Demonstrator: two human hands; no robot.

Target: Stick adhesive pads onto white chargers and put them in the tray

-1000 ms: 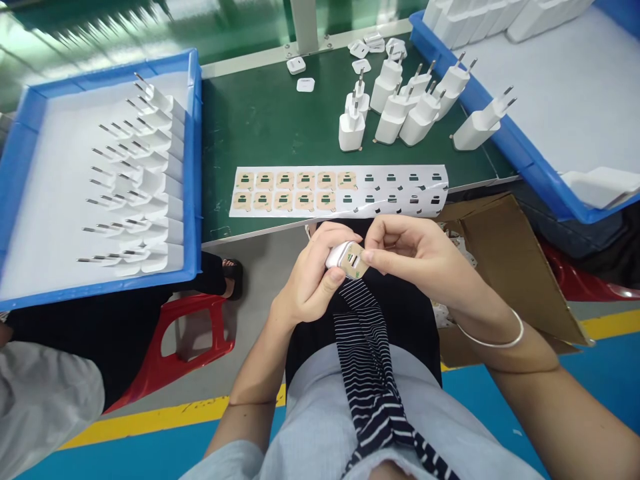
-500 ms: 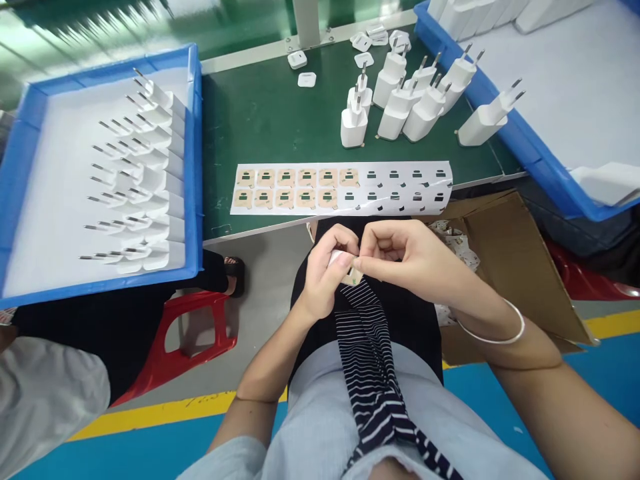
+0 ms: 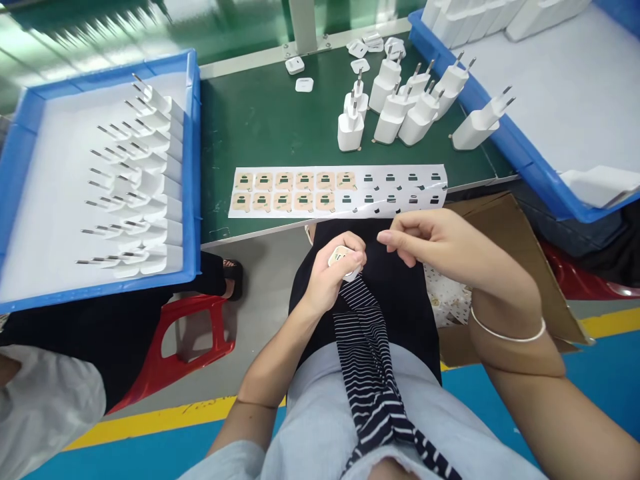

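Note:
My left hand (image 3: 334,273) grips a white plug charger (image 3: 343,259) over my lap, its end face with a tan sticker turned up. My right hand (image 3: 436,241) hovers just right of it, thumb and forefinger pinched together; whether anything is between them I cannot tell. Above both hands a white sticker sheet (image 3: 338,191) lies along the green table's front edge, tan stickers left on its left half only. Several white chargers (image 3: 406,105) stand upright on the table behind the sheet.
A blue tray (image 3: 193,160) at the left holds rows of chargers lying on white foam. Another blue tray (image 3: 505,137) sits at the right. An open cardboard box (image 3: 515,267) stands by my right knee. A red stool (image 3: 185,333) and another person's sleeve (image 3: 45,400) are at lower left.
My right hand has pulled away from the charger, up and to the right. The left hand keeps holding the charger and has shifted slightly right.

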